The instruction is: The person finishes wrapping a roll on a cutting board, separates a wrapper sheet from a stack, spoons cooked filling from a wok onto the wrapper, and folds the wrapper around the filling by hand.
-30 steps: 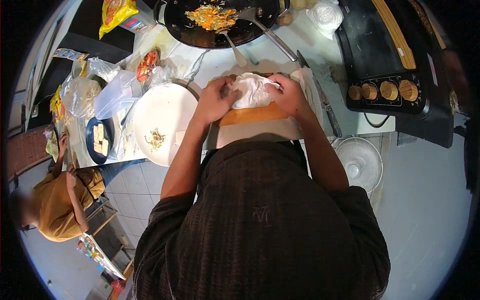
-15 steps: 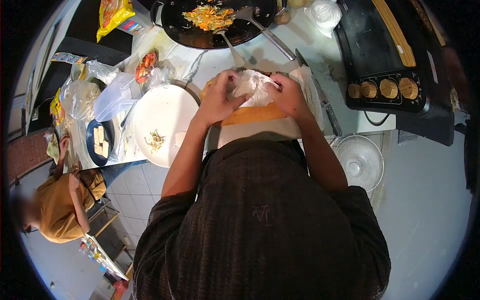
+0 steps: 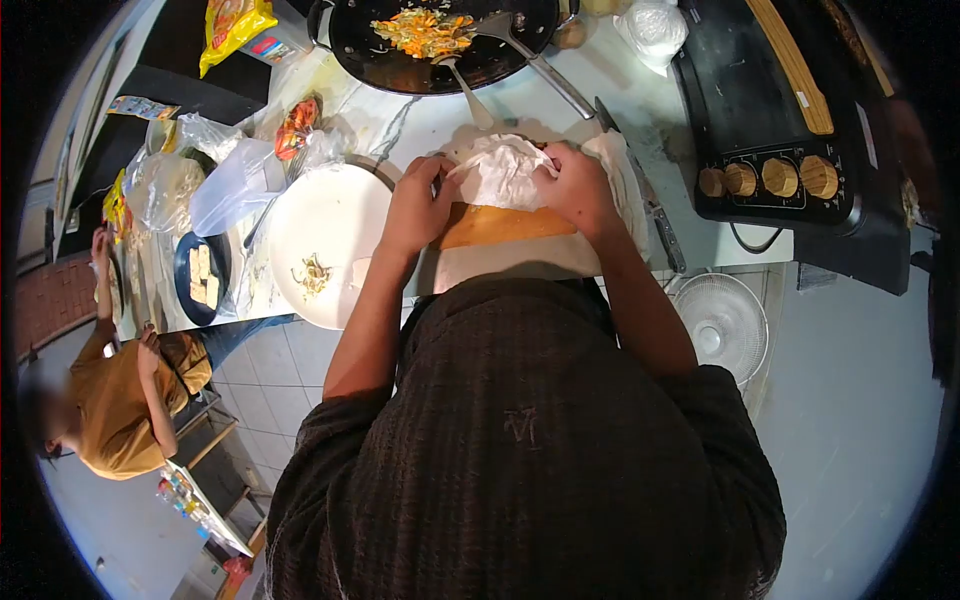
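Thin white sheet (image 3: 503, 172) sitting crumpled above the brown board (image 3: 505, 230), between both hands.
Left hand (image 3: 424, 203) pinching its nine-o'clock edge, right hand (image 3: 578, 190) its two-o'clock edge; looking light, limp, probably easy to tear, so edges are offering the safest hold. Pan (image 3: 400, 78) lying at eleven, plate (image 3: 330, 215) at eight, knife (image 3: 652, 205) at three.

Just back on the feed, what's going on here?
The person's right hand pinches one edge of a crumpled white sheet over an orange-brown board; the left hand is at the other edge, its grip unclear. Beyond, a dark pan holds shredded food. A white plate sits left, a knife right.
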A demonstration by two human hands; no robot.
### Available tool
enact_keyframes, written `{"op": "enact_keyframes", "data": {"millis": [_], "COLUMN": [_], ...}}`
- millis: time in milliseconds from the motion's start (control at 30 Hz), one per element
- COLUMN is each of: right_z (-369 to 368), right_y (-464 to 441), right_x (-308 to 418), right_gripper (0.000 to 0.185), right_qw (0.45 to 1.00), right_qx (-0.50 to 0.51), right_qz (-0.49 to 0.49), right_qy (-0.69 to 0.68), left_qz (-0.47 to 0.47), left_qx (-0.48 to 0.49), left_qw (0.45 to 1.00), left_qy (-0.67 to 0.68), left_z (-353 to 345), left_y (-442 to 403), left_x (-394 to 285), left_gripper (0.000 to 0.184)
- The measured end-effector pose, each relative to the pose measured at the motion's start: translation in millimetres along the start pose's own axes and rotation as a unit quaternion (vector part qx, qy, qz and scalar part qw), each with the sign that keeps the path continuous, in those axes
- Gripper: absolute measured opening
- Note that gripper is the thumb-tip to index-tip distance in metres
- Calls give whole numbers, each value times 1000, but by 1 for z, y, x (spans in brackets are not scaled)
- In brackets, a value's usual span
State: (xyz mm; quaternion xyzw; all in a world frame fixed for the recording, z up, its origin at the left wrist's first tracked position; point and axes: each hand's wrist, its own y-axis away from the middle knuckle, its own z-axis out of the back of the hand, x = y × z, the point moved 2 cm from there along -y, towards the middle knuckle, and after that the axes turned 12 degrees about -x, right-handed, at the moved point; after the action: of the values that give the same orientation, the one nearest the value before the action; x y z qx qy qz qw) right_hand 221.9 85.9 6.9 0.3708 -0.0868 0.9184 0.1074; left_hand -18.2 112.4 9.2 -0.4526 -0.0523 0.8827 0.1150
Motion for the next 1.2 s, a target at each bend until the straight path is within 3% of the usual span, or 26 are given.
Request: {"op": "enact_keyframes", "data": {"millis": [133,233,300,467,533,667,733,767,800,833,967,1000,1033,1167,1200], "right_z": [1,0,-4,6,8,7,7,6,6,6,6,5,4,5,5], "right_y": [2,7,11,17,16,13,13,13,13,12,11,11,11,6,5], "right_x": [-5,-22,-32,-19,-17,-17,-19,-21,-19,-19,-21,-21,-21,-18,-17], "right_gripper": [29,28,29,28,28,21,21,21,21,21,21,22,22,23,25], "right_qw": [999,991,984,991,992,995,996,996,995,995,996,996,996,996,995], "right_qx": [20,54,83,65,62,71,70,62,53,54,64,60,61,78,95], "right_qz": [-40,-101,-130,-89,-82,-54,-47,-51,-55,-54,-38,-34,-34,-25,-28], "right_qy": [-13,-76,-85,-82,-78,-43,-32,-51,-70,-71,-54,-54,-55,-45,-30], "left_qz": [-2,-47,-27,19,-151,-94,-3,-2,108,212,199,24,-152,-156,14], "left_qx": [-76,-99,-97,-98,-142,-91,-65,-66,2,70,74,47,19,8,2], "left_qw": [997,994,995,995,965,969,995,995,991,947,967,997,987,987,987], "left_qy": [0,-20,-19,-8,-162,-211,-75,-76,79,230,141,53,-37,29,158], "left_z": [-9,-13,-13,-13,-12,-9,-7,-6,-7,-10,3,7,9,8,4], "left_y": [-6,-13,-15,-15,-13,-14,-20,-22,-23,-22,-20,-22,-21,-16,-9], "left_x": [2,1,0,-10,-12,-12,-3,3,8,12,3,3,1,2,4], "left_gripper": [14,15,16,14,13,13,13,13,14,15,18,20,22,29,30]}}
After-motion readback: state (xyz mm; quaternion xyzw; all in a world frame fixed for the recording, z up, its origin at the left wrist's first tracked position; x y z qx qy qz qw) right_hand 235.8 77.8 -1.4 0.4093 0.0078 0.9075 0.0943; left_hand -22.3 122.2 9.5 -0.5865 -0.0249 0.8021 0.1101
